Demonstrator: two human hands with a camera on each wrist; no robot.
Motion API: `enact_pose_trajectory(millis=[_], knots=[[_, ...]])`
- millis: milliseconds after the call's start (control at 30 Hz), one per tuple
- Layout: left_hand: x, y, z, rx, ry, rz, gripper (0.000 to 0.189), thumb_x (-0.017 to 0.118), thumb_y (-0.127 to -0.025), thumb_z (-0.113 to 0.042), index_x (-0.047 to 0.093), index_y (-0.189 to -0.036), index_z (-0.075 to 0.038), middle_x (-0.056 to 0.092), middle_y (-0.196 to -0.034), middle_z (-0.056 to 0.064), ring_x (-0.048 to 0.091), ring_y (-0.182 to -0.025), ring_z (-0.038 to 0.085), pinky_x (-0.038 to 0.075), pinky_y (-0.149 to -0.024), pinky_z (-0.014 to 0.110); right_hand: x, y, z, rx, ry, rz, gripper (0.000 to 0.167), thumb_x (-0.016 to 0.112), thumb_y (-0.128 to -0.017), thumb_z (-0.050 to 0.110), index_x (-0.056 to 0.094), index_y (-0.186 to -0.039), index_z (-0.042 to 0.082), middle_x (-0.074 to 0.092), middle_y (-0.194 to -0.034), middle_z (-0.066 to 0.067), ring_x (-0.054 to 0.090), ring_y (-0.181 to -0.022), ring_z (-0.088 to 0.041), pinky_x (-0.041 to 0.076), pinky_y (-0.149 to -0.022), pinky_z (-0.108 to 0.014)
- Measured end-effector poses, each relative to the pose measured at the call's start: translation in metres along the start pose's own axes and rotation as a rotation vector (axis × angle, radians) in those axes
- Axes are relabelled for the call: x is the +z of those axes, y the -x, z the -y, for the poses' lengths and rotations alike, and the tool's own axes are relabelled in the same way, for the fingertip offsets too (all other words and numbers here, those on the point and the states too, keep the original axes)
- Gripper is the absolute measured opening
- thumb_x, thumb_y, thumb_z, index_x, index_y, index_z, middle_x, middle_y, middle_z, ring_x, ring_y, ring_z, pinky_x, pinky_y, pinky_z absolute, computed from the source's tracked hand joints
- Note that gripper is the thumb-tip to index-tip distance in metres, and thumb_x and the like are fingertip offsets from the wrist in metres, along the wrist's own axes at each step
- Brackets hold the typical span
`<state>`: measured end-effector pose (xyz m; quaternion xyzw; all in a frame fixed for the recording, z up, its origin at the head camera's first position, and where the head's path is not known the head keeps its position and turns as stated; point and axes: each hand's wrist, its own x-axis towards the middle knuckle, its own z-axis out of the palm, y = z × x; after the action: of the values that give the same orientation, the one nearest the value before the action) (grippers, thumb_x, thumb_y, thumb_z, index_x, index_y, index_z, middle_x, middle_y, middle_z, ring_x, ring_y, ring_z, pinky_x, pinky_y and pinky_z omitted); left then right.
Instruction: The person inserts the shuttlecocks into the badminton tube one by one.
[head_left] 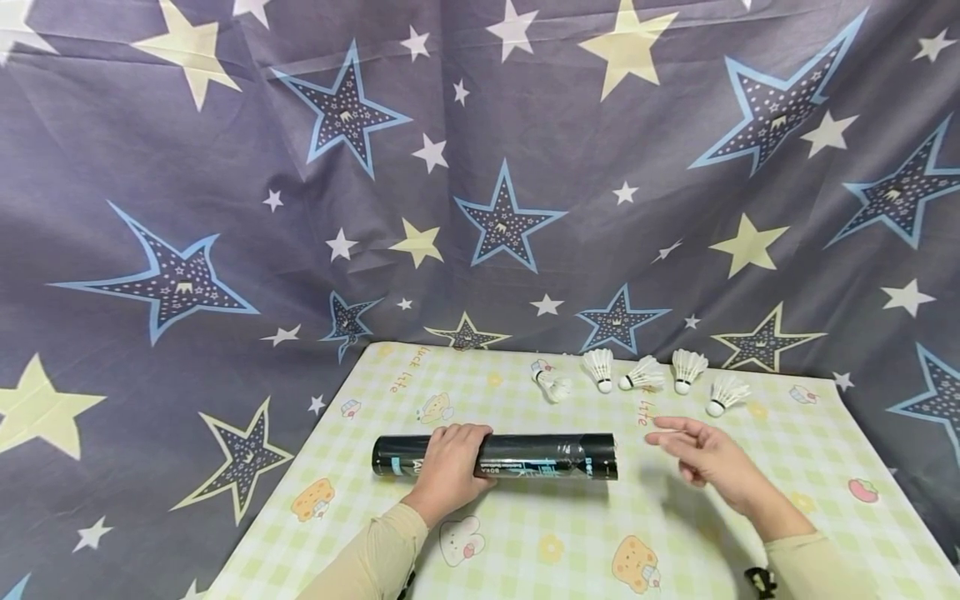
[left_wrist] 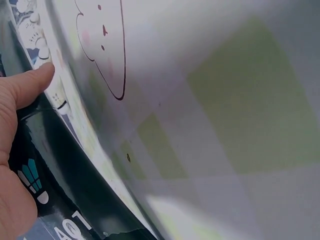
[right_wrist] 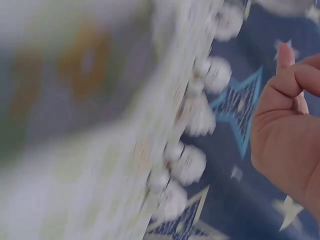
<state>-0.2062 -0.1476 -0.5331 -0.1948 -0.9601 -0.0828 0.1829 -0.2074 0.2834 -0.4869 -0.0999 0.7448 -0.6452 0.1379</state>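
Note:
A black shuttlecock tube (head_left: 540, 457) with blue and white print lies sideways over the table. My left hand (head_left: 452, 467) grips it left of its middle, thumb on the near side and fingers over the top. The left wrist view shows the tube (left_wrist: 65, 150) close up, with a printed shuttlecock on its side. To the right of the tube's right end is my right hand (head_left: 701, 458), raised over the table, fingers partly bent and holding nothing. White shuttlecocks (head_left: 643, 375) lie beyond both, at the back of the table.
Several shuttlecocks spread along the back right, one (head_left: 552, 385) farthest left and another (head_left: 727, 395) nearest my right hand. A pale green checked cloth (head_left: 555, 508) with cartoon prints covers the table. Behind its back edge hangs a dark star-patterned curtain (head_left: 502, 108).

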Motion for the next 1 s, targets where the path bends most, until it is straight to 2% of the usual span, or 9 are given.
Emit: enact_pose_trajectory(millis=[133,200,300,367,433,500,633,700,1000], knots=[[0.001,0.0,0.001,0.006,-0.006,-0.002,0.083,0.101,-0.067,-0.045,0.064,-0.136,-0.019,0.075,-0.125,-0.001,0.068,-0.113,0.022,0.049,-0.1,0.045,-0.045,-0.005,-0.003,0.044,0.029,-0.105,0.022,0.061,-0.11,0.021,0.062,-0.128,0.035,0.08,-0.109,0.021,0.055,-0.059,0.0,0.041,-0.049,-0.018],[0.001,0.0,0.001,0.005,-0.007,0.008,0.083,0.1,-0.068,-0.046,0.063,-0.137,-0.019,0.075,-0.126,-0.001,0.068,-0.114,0.022,0.049,-0.1,0.045,-0.064,-0.007,-0.004,0.09,0.089,-0.171,0.025,0.062,-0.11,0.026,0.062,-0.135,0.026,0.077,-0.102,0.025,0.056,-0.062,-0.001,0.043,-0.051,-0.02],[0.001,0.0,0.001,0.001,-0.01,0.024,0.082,0.1,-0.069,-0.046,0.063,-0.138,-0.02,0.074,-0.128,-0.001,0.068,-0.115,0.021,0.049,-0.102,0.045,-0.088,-0.012,-0.004,0.149,0.265,-0.251,0.049,0.06,-0.11,0.031,0.055,-0.148,0.001,0.071,-0.093,0.025,0.059,-0.068,-0.004,0.047,-0.055,-0.023],[0.0,0.001,0.0,-0.001,-0.013,0.03,0.082,0.099,-0.07,-0.047,0.063,-0.138,-0.02,0.074,-0.129,-0.001,0.067,-0.117,0.021,0.048,-0.102,0.045,-0.1,-0.015,-0.002,0.162,0.414,-0.275,0.061,0.057,-0.111,0.033,0.046,-0.151,-0.011,0.075,-0.098,0.007,0.062,-0.072,-0.008,0.05,-0.058,-0.026],[0.0,0.001,0.0,-0.001,-0.017,0.034,0.082,0.099,-0.07,-0.047,0.063,-0.139,-0.021,0.074,-0.13,-0.001,0.067,-0.118,0.021,0.048,-0.103,0.045,-0.11,-0.019,0.0,0.157,0.571,-0.282,0.06,0.054,-0.111,0.03,0.045,-0.149,-0.016,0.076,-0.106,-0.016,0.068,-0.077,-0.014,0.053,-0.06,-0.03],[0.0,0.001,0.0,-0.001,-0.017,0.039,0.083,0.099,-0.07,-0.047,0.063,-0.139,-0.02,0.074,-0.131,-0.001,0.067,-0.118,0.022,0.048,-0.103,0.045,-0.12,-0.024,0.0,0.129,0.732,-0.281,0.057,0.055,-0.11,0.028,0.05,-0.143,-0.019,0.07,-0.12,-0.035,0.073,-0.084,-0.029,0.059,-0.069,-0.041],[0.0,0.002,0.0,-0.003,-0.009,0.059,0.083,0.099,-0.071,-0.046,0.062,-0.141,-0.021,0.073,-0.132,-0.002,0.067,-0.12,0.021,0.048,-0.104,0.044,-0.134,-0.038,-0.005,0.104,0.984,-0.275,0.053,0.06,-0.105,0.026,0.057,-0.136,-0.018,0.063,-0.129,-0.043,0.067,-0.108,-0.06,0.056,-0.088,-0.065],[0.0,0.002,0.0,0.007,-0.007,0.059,0.083,0.099,-0.071,-0.047,0.062,-0.14,-0.021,0.073,-0.131,-0.002,0.067,-0.119,0.022,0.048,-0.104,0.044,-0.138,-0.043,-0.008,0.115,1.042,-0.266,0.054,0.06,-0.103,0.027,0.057,-0.135,-0.016,0.062,-0.131,-0.043,0.06,-0.117,-0.066,0.053,-0.09,-0.071],[0.0,0.002,0.003,0.021,-0.018,0.057,0.083,0.099,-0.07,-0.049,0.061,-0.139,-0.022,0.073,-0.131,-0.005,0.067,-0.118,0.019,0.048,-0.105,0.044,-0.14,-0.059,-0.012,0.141,1.075,-0.225,0.052,0.054,-0.104,0.025,0.056,-0.136,-0.015,0.056,-0.137,-0.045,0.057,-0.12,-0.066,0.053,-0.092,-0.071]])
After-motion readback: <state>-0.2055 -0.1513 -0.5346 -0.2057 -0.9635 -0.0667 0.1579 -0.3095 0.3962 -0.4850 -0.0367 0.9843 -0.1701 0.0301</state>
